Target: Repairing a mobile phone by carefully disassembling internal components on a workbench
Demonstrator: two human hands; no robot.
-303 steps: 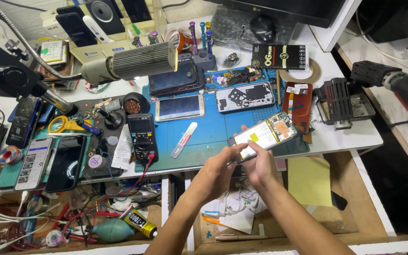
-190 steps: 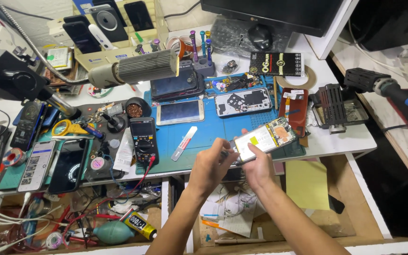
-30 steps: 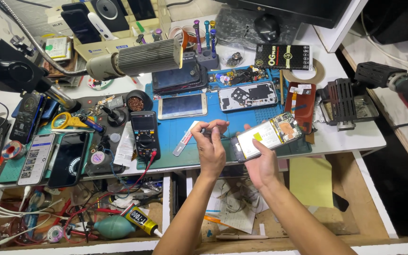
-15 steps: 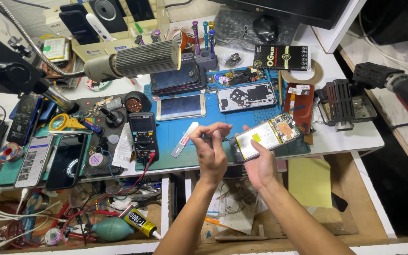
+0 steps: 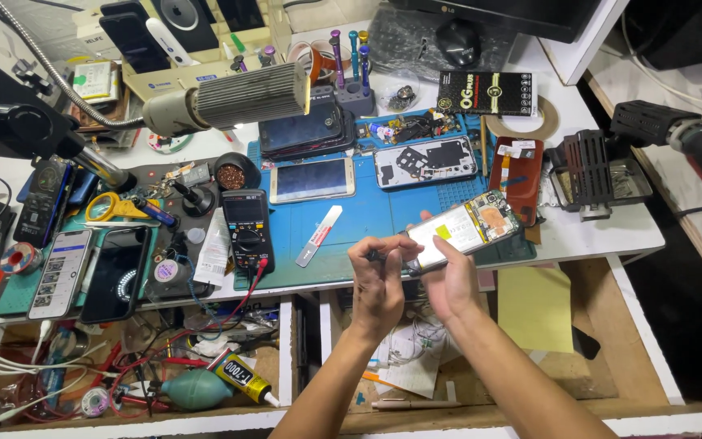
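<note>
hands: 2 (image 5: pixel 377 284) (image 5: pixel 451 280) | opened phone held: 1 (image 5: pixel 465 233) | multimeter: 1 (image 5: pixel 247 228) | scissors: 1 (image 5: pixel 115 207) | glue tube: 1 (image 5: pixel 241 376)

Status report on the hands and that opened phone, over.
Right hand grips opened phone above blue mat. Left hand pinched at phone's lower end. Nothing in the way.

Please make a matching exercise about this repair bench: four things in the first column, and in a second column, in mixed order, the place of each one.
Things:
1. opened phone
2. multimeter
3. yellow-handled scissors
4. green rubber blower

Places:
A. in the open drawer below the bench top, lower left
B. held in the right hand, with the left hand at its lower end
C. on the blue mat, left of the white pry tool
D. on the bench, left of the multimeter

Pairs: 1-B, 2-C, 3-D, 4-A
</note>
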